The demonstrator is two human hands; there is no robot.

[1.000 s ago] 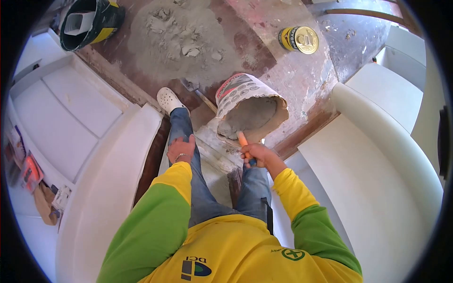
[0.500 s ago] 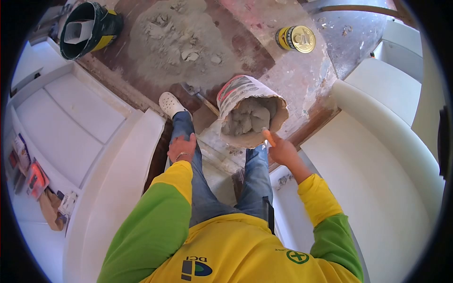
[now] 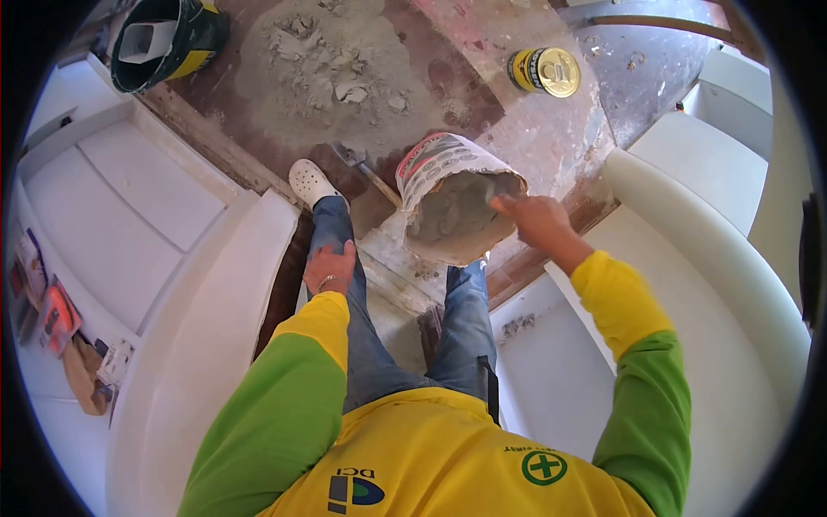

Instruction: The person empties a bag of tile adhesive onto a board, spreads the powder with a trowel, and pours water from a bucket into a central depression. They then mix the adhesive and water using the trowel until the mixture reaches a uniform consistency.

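Grey mortar half fills the open sack [image 3: 457,202] standing just past my knee, my right hand [image 3: 536,220] closed on a tool at its rim, my left hand [image 3: 330,269] resting flat, fingers together, on my thigh, and plenty of mix, I judge, left to work.

Far left, a black bucket [image 3: 164,39] with a yellow band on the floor [image 3: 465,82]. Beside it, a grey heap of dry mortar [image 3: 323,73]. Far right, a yellow tin [image 3: 544,71] lying on its side. White panels [image 3: 146,207] left and right.
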